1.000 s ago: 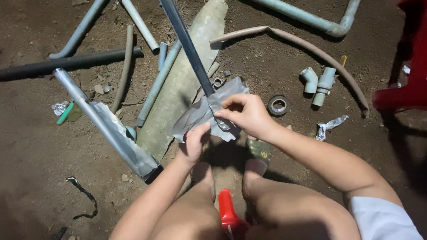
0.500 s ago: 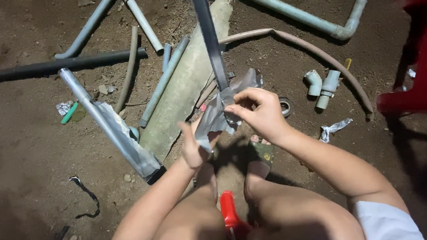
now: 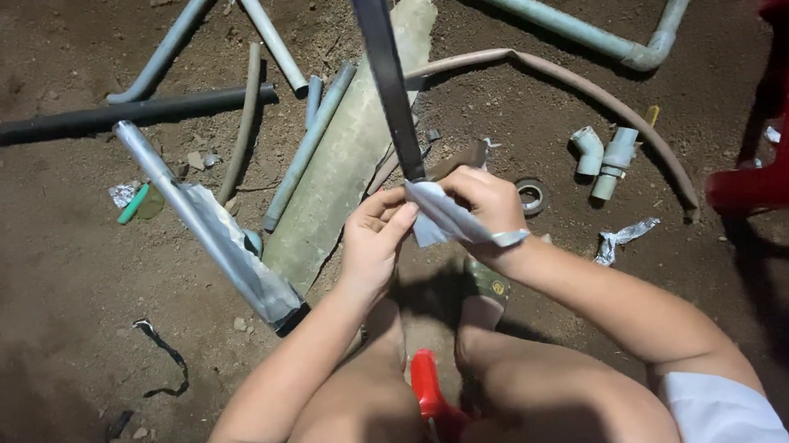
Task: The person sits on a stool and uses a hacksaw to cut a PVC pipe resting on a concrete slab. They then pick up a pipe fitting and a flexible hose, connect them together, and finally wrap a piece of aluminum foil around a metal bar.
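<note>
Wrap on the dark pipe (image 3: 386,76) looks partly done, my read: silver sheet (image 3: 449,216) is bunched round the pipe's near end, one flap sticking out loose to the right, so smoothing and closing are left. A second pipe (image 3: 208,226), left of the dark one, already wears its foil. Left hand (image 3: 373,241) pinches the sheet edge, fingers curled tight. Right hand (image 3: 485,202) clamps sheet against pipe, wrist bent inward. Tape roll (image 3: 532,195) lies just right of the pipe end.
</note>
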